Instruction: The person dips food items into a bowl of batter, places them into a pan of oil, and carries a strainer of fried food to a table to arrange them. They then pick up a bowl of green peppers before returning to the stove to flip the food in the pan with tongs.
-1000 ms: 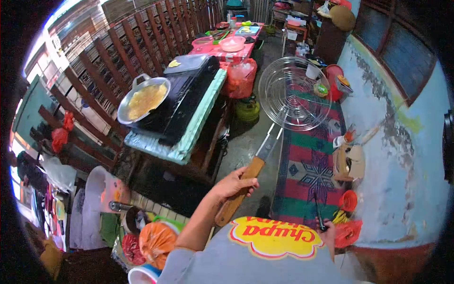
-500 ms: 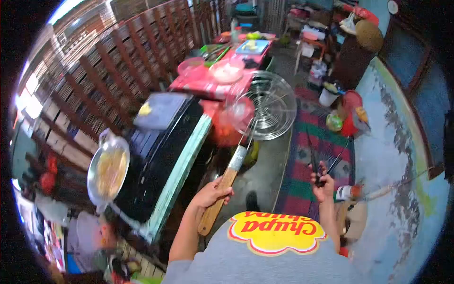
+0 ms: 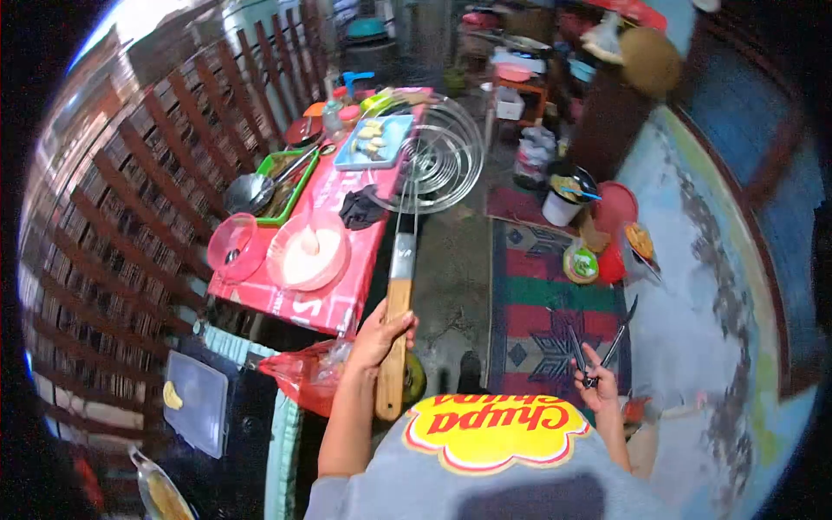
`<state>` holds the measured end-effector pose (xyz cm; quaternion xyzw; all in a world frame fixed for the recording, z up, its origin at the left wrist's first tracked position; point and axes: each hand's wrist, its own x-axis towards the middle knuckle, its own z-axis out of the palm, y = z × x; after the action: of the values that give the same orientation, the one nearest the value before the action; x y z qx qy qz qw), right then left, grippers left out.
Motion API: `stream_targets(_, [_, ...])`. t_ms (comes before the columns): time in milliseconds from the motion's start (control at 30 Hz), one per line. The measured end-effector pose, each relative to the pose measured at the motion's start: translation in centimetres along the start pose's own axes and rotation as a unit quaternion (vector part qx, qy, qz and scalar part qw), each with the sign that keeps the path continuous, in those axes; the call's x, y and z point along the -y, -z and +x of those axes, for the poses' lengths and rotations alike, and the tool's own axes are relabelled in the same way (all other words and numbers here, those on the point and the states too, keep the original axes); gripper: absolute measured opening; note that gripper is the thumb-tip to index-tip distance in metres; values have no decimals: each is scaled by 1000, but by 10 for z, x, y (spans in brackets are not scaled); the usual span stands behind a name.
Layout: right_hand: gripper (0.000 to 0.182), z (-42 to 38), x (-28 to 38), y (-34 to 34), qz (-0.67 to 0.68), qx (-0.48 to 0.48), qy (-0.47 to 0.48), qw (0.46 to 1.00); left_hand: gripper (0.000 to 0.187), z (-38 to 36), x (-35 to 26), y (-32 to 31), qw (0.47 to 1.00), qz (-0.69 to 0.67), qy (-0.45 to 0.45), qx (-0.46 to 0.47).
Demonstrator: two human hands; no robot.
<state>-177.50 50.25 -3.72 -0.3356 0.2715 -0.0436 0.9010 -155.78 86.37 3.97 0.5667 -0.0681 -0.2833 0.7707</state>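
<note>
In the head view my left hand [image 3: 381, 338] is wrapped around the wooden handle of a wire spider strainer [image 3: 431, 156]. Its round wire head reaches forward past the edge of the pink-covered table. My right hand [image 3: 595, 381] grips dark tongs [image 3: 616, 345] near their joined end, and their two arms spread apart in a V above the patterned rug. Nearest to my left hand is a red plastic bag [image 3: 312, 374] hanging by the stove counter. On the table stand a pink bowl of pale batter [image 3: 314, 256] and a blue tray [image 3: 381, 143] with pale yellow pieces.
A green tray [image 3: 282, 186] with a ladle and an empty-looking pink bowl [image 3: 232, 247] are on the table [image 3: 347, 299]. At lower left a pan [image 3: 162, 492] is partly cut off, near a clear lid [image 3: 198, 403]. Buckets and bags [image 3: 568, 204] stand along the right wall.
My view has swung toward the table, so the pan and stove slid to lower left. Both hands keep hold of the strainer and tongs.
</note>
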Motion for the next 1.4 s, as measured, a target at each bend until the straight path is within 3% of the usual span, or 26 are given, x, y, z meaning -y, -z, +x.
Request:
stream_targets(33, [67, 32, 13, 0, -56, -37, 10, 998, 28, 26, -6, -7, 999, -19, 8, -30])
stream_targets(200, [70, 183, 89, -91, -131, 0, 17, 991, 29, 138, -52, -7, 991, -89, -11, -98])
stream_targets(400, [70, 373, 139, -209, -280, 195, -5, 940, 26, 240, -79, 33, 958, -131, -80, -242])
stream_targets(567, [60, 475, 147, -306, -331, 224, -22, 916, 22, 347, -83, 105, 887, -193, -161, -388])
stream_targets(800, [62, 586, 170, -350, -376, 217, -77, 897, 18, 468, -93, 191, 756, -288, -220, -545])
stream_targets(900, [64, 632, 167, -364, -361, 254, -120, 889, 20, 517, -91, 228, 688, -323, -286, -583])
stream_targets(1033, [60, 701, 161, -401, -403, 354, -168, 827, 24, 566, -99, 243, 605, -373, -321, -626])
stream_targets(1100, [57, 729, 156, -432, -420, 386, -172, 803, 19, 586, -103, 257, 646, -332, -252, -639])
stream_targets(1133, [57, 743, 155, -449, -424, 401, -182, 791, 19, 598, -97, 272, 630, -334, -261, -651])
stream_targets(1200, [57, 763, 153, -481, -442, 421, -193, 768, 24, 615, -76, 300, 677, -283, -241, -635])
stream_targets(1267, [58, 777, 145, -512, -460, 463, -186, 735, 26, 609, -90, 303, 729, -315, -159, -587])
stream_targets(1300, [55, 785, 138, -524, -441, 479, -210, 729, 26, 608, -94, 300, 720, -335, -147, -590])
stream_targets(1333, [54, 787, 132, -537, -422, 494, -234, 723, 28, 601, -96, 300, 757, -283, -71, -584])
stream_targets(1400, [51, 790, 120, -558, -420, 526, -244, 698, 32, 589, -92, 300, 796, -181, -6, -578])
